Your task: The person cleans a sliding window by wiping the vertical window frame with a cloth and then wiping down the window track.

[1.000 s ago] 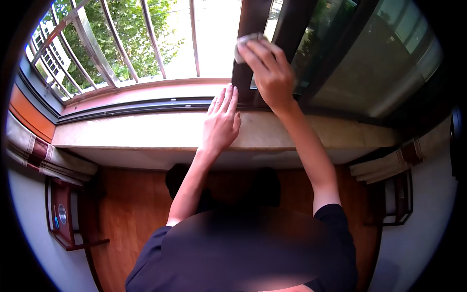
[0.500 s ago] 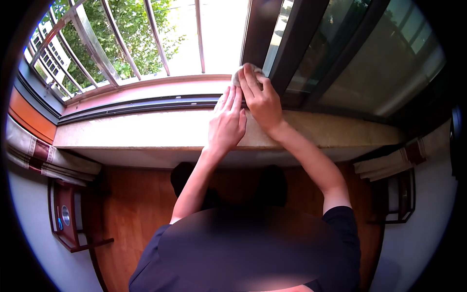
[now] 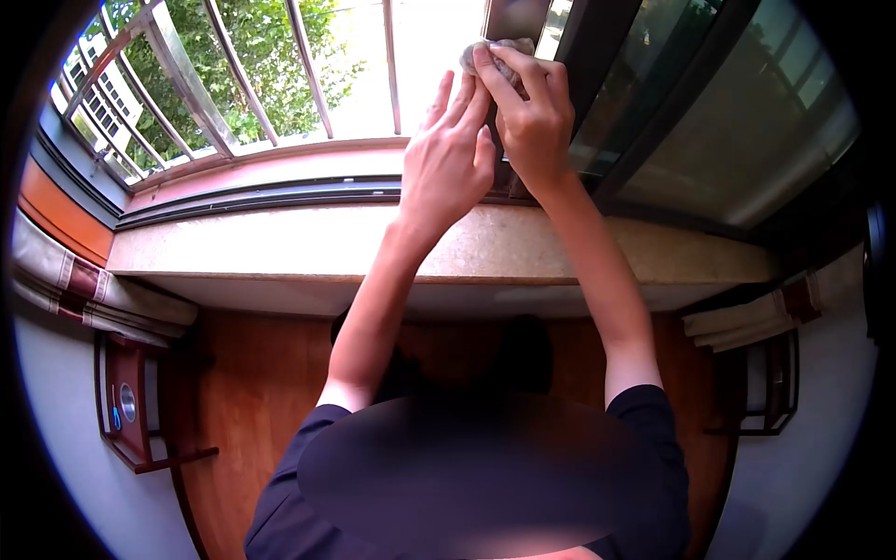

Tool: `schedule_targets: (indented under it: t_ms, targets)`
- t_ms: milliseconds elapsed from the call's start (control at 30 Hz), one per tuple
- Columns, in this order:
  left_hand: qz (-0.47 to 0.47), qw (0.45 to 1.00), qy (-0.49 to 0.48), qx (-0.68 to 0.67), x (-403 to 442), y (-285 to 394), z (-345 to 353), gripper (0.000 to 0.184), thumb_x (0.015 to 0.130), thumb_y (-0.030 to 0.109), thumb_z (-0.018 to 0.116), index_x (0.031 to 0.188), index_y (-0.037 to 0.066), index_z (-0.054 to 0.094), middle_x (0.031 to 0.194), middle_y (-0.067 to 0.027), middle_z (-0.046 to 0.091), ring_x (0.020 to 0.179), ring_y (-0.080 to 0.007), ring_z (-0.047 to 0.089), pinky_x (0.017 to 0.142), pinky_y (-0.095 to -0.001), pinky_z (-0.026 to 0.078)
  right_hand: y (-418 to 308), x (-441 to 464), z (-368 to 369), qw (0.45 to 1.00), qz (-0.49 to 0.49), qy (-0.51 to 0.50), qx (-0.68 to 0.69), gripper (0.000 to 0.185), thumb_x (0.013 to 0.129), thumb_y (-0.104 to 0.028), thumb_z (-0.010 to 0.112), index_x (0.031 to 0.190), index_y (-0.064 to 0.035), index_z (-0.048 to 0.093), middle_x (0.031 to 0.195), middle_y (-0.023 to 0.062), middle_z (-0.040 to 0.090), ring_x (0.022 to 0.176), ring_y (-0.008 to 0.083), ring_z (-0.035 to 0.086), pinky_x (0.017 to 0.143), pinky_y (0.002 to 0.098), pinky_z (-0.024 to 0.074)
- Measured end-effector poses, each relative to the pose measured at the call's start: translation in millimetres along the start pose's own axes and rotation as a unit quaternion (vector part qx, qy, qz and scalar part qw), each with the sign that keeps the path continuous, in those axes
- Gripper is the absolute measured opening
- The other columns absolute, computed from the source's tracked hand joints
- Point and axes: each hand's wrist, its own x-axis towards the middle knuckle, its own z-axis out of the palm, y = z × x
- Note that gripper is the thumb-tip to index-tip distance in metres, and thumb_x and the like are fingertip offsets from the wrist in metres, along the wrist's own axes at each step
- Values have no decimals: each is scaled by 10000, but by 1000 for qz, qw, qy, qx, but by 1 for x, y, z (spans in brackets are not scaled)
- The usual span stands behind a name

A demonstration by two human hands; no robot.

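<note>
A crumpled greyish cloth lies against the dark window frame near the top centre. The fingers of my right hand are bent over it and press it to the frame. Just to the left, my left hand rests with its fingers stretched upward and slightly apart, its fingertips at the frame's left edge and beside the cloth. Nothing shows in my left hand. Part of the cloth is hidden under my right fingers.
Metal bars stand outside the opening at the left. Dark glass panes fill the right. Below run the window track and a pale stone sill. Curtains hang at both sides, above small dark red shelves.
The cloth and my right hand went down the frame, then back up. My left hand has moved up from near the track to a higher place on the frame, beside the cloth.
</note>
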Motion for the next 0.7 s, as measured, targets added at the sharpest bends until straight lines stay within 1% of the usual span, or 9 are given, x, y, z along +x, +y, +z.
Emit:
schedule_targets:
  t_ms: [167, 233, 267, 333, 433, 500, 567, 633, 700]
  targets:
    - [-6, 999, -29, 28, -32, -20, -4, 577, 982, 132, 586, 1546, 13, 562, 1610, -176, 557, 1565, -409, 418, 1258, -521, 391, -18, -33, -6, 1000, 7, -14, -16, 360, 773, -62, 821, 1128, -113, 850, 1023, -5, 767, 960, 176, 682, 785, 290, 640]
    - [1, 994, -79, 73, -50, -27, -9, 438, 989, 144, 612, 1403, 24, 688, 1466, -158, 685, 1516, -387, 496, 1257, -517, 396, -25, -60, -12, 995, -13, -100, 13, 291, 776, -69, 818, 1064, -107, 845, 994, -13, 754, 935, 172, 688, 731, 294, 645]
    - [-16, 992, -93, 83, -57, -26, -12, 337, 995, 139, 661, 1304, 71, 777, 1327, -131, 766, 1462, -354, 567, 1176, -493, 487, -29, -78, -15, 994, -12, -103, 17, 291, 776, -69, 818, 1064, -107, 845, 994, -13, 754, 935, 172, 688, 731, 294, 645]
    - [-41, 989, -127, 67, -67, -29, -14, 323, 994, 144, 669, 1288, 78, 785, 1306, -129, 773, 1425, -346, 599, 1160, -487, 496, -33, -103, -19, 975, -49, -213, 33, 170, 797, -75, 809, 964, -102, 812, 971, -4, 744, 876, 174, 696, 682, 290, 646]
    - [-59, 987, -141, 40, -76, -30, -11, 302, 994, 152, 683, 1264, 79, 796, 1288, -127, 779, 1354, -327, 659, 1139, -461, 510, -29, -106, -16, 974, -40, -211, 77, 87, 821, -91, 804, 898, -112, 769, 965, 10, 742, 821, 181, 696, 650, 295, 640]
    - [-56, 996, -66, 19, -75, -32, -9, 316, 999, 146, 676, 1284, 68, 784, 1322, -139, 764, 1365, -326, 651, 1141, -454, 509, -17, -93, -8, 971, -67, -215, 76, 86, 824, -112, 818, 873, -125, 748, 955, 32, 751, 791, 197, 701, 586, 299, 607]
    - [-65, 997, -35, 20, -73, -34, -5, 364, 997, 127, 657, 1345, 63, 741, 1356, -159, 743, 1374, -339, 642, 1145, -462, 505, -2, -54, -4, 996, -81, -46, 11, 122, 814, -118, 822, 932, -119, 789, 958, 17, 768, 842, 192, 699, 625, 318, 587]
    - [-81, 996, 25, 23, -72, -35, 0, 475, 994, 88, 618, 1466, 53, 655, 1424, -199, 700, 1390, -366, 622, 1152, -480, 495, 6, -3, -16, 998, -65, 7, -10, 226, 804, -110, 836, 1030, -119, 832, 970, -5, 783, 919, 175, 687, 733, 316, 578]
    - [-82, 996, 26, 20, -75, -39, 8, 517, 990, 70, 591, 1506, 53, 615, 1438, -223, 683, 1394, -394, 611, 1160, -496, 485, 5, -3, -12, 998, -50, -23, -5, 287, 801, -103, 843, 1087, -127, 850, 1004, -31, 788, 968, 162, 666, 820, 318, 567]
